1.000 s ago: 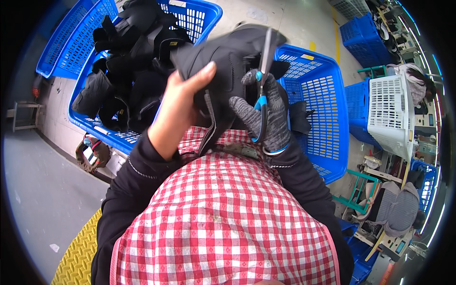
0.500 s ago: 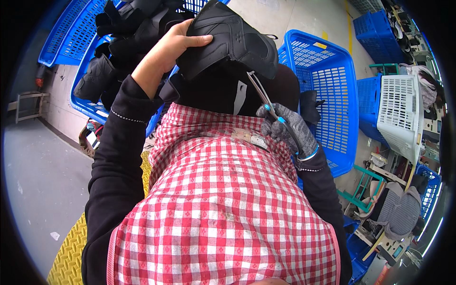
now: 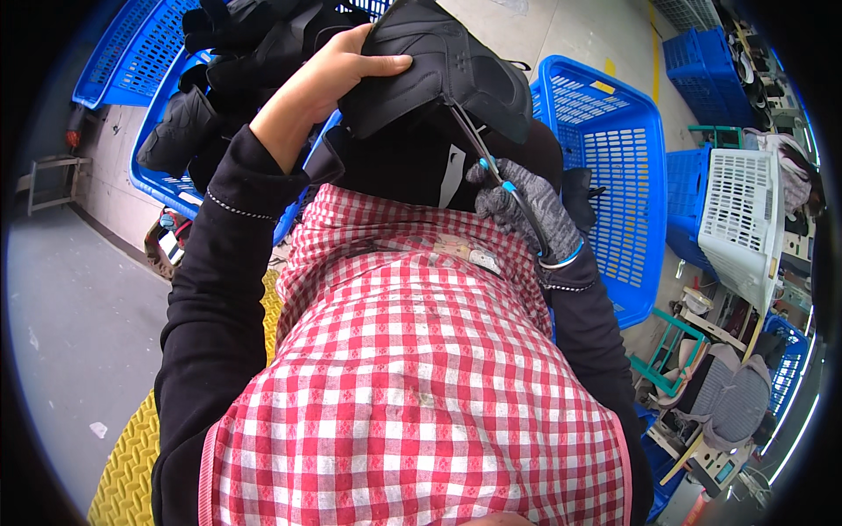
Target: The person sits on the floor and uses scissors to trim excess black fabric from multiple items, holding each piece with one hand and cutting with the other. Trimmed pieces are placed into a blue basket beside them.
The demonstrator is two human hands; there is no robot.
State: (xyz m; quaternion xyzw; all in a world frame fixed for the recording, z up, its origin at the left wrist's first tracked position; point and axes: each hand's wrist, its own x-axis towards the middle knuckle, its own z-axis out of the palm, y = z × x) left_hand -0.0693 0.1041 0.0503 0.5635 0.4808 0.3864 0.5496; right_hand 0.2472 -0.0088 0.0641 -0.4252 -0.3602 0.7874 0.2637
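A black stitched shoe upper (image 3: 417, 70) is held up at the top by my bare left hand (image 3: 320, 86), thumb on its near face and the other fingers behind it. In my right hand (image 3: 524, 203), which wears a grey knit glove, is a pair of scissors (image 3: 474, 138) with blue bits at the handle. Their long narrow blades look nearly closed, and the tips reach the upper's lower edge. Whether they touch it I cannot tell.
Blue basket (image 3: 140, 167) on the left holds several black uppers (image 3: 180, 131). To the right, another blue basket (image 3: 645, 193) has a black piece (image 3: 579, 197) inside. A white basket (image 3: 741, 197) stands farther right. Yellow textured matting (image 3: 132, 469) lies lower left.
The scissors have moved up and slightly left to the upper's lower edge, and their blades are closer together. The upper has shifted slightly right in view, still in my left hand.
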